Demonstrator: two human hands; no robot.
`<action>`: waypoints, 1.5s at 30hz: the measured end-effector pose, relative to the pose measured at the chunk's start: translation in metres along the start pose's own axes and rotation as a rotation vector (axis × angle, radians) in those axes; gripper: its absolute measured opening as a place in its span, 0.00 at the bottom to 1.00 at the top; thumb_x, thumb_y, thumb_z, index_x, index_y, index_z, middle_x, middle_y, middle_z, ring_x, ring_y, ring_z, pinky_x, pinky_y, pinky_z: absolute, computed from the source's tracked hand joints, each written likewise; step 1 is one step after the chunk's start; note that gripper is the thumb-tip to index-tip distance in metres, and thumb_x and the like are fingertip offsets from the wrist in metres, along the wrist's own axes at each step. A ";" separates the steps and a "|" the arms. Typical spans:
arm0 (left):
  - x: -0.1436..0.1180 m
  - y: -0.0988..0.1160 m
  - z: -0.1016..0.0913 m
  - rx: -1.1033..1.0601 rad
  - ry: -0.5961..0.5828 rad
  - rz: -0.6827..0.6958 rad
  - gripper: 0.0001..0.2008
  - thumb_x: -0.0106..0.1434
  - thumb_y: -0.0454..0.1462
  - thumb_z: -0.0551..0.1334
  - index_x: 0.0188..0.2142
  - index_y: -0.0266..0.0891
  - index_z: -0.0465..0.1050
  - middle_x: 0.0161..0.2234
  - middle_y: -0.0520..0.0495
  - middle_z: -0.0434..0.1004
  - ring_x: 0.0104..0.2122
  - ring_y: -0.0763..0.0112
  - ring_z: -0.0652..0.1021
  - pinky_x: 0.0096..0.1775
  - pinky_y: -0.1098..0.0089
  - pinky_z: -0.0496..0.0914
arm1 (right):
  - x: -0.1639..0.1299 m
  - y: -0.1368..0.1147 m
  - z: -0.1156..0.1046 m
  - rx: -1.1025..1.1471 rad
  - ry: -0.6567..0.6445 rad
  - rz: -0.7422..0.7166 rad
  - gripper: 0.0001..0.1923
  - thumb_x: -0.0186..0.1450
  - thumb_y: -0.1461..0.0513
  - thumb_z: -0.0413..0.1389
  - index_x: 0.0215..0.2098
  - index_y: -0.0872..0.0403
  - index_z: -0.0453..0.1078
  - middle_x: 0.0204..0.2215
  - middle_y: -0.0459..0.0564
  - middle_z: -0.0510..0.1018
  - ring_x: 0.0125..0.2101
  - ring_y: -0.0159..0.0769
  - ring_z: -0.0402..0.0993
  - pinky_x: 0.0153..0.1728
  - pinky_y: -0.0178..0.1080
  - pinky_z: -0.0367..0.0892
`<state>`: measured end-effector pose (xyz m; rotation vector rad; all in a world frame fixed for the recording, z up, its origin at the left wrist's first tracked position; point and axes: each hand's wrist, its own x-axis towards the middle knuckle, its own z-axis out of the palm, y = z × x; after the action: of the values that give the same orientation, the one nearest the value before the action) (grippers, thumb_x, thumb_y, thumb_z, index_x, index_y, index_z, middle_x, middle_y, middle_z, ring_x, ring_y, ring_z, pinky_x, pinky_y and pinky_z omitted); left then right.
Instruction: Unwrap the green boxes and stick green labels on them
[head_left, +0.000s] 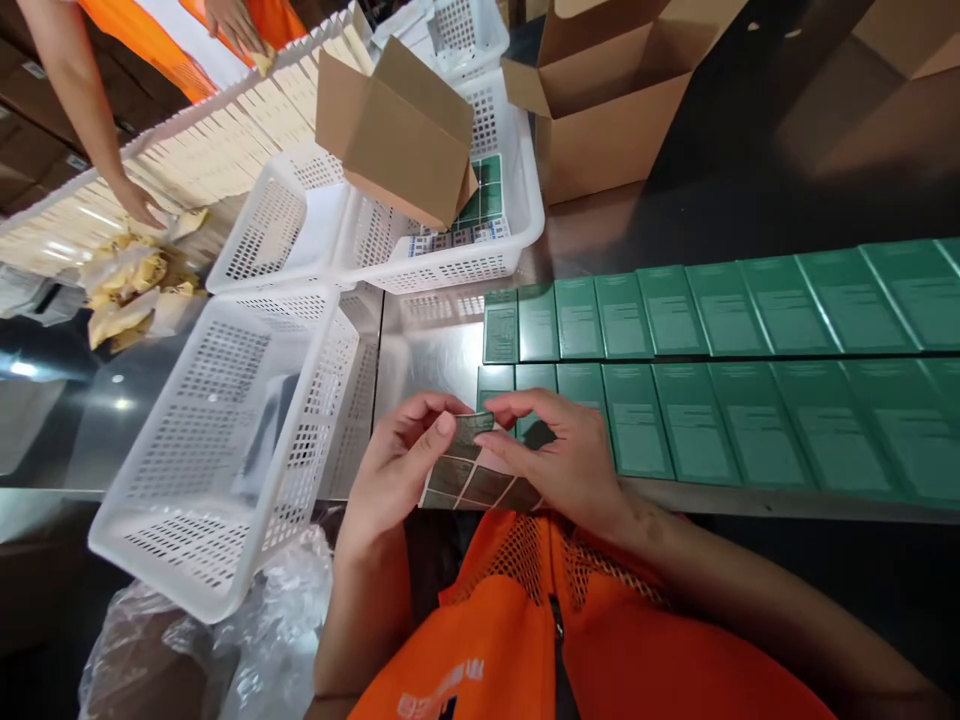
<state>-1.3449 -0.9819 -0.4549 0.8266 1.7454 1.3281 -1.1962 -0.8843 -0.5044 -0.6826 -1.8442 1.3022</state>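
Observation:
A sheet of dark green labels (487, 486), divided by pale lines, is held up before my orange vest. My left hand (405, 455) grips its left side between thumb and fingers. On the right, the thumb and index finger of my right hand (570, 450) pinch the same sheet at its top corner. One label (472, 430) along the top edge bends up between the two hands; whether it has come off the backing I cannot tell. Just beyond my fingers, flat green boxes (637, 420) lie side by side in two rows on the metal table.
A white perforated basket (259, 560) stands at my left. Another basket (529, 200) behind holds a cardboard box (409, 130) and green label sheets (489, 190). An open carton (607, 140) sits at the back. A co-worker's hand (139, 203) is over yellowish packets (131, 275).

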 end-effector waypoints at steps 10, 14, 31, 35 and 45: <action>-0.007 -0.012 -0.007 -0.160 0.095 -0.023 0.14 0.60 0.50 0.71 0.38 0.45 0.85 0.39 0.47 0.86 0.32 0.70 0.78 0.36 0.70 0.72 | -0.007 0.007 0.015 -0.375 0.017 -0.452 0.09 0.72 0.65 0.56 0.37 0.47 0.76 0.48 0.50 0.83 0.42 0.39 0.83 0.39 0.42 0.77; -0.008 -0.013 -0.010 -0.186 0.039 -0.037 0.11 0.61 0.46 0.70 0.40 0.46 0.85 0.43 0.45 0.86 0.45 0.61 0.82 0.47 0.66 0.75 | -0.010 0.009 0.021 -0.531 -0.064 -0.569 0.13 0.73 0.65 0.53 0.35 0.50 0.78 0.60 0.60 0.74 0.51 0.46 0.79 0.48 0.49 0.77; -0.013 -0.036 -0.039 -0.211 0.185 -0.134 0.17 0.54 0.37 0.75 0.43 0.42 0.78 0.37 0.47 0.86 0.36 0.69 0.83 0.37 0.74 0.74 | -0.038 -0.001 0.008 -0.261 -0.273 -0.947 0.14 0.71 0.65 0.57 0.28 0.45 0.74 0.39 0.34 0.84 0.49 0.30 0.77 0.60 0.39 0.68; -0.006 -0.037 -0.049 -0.158 0.217 -0.139 0.16 0.53 0.35 0.73 0.42 0.41 0.78 0.34 0.47 0.86 0.33 0.70 0.81 0.33 0.75 0.71 | -0.030 -0.018 -0.029 0.122 -0.418 -0.668 0.12 0.75 0.64 0.52 0.36 0.48 0.74 0.35 0.41 0.84 0.42 0.31 0.80 0.52 0.38 0.73; -0.010 -0.036 0.011 0.120 -0.098 -0.134 0.12 0.59 0.41 0.66 0.41 0.41 0.79 0.26 0.52 0.79 0.15 0.78 0.65 0.18 0.74 0.58 | 0.023 0.008 -0.074 0.168 -0.084 0.331 0.16 0.55 0.50 0.72 0.26 0.51 0.76 0.24 0.46 0.78 0.24 0.33 0.71 0.25 0.37 0.65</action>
<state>-1.3318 -0.9940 -0.4898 0.8122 1.7831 1.0866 -1.1485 -0.8242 -0.4913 -0.8795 -1.7113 1.7011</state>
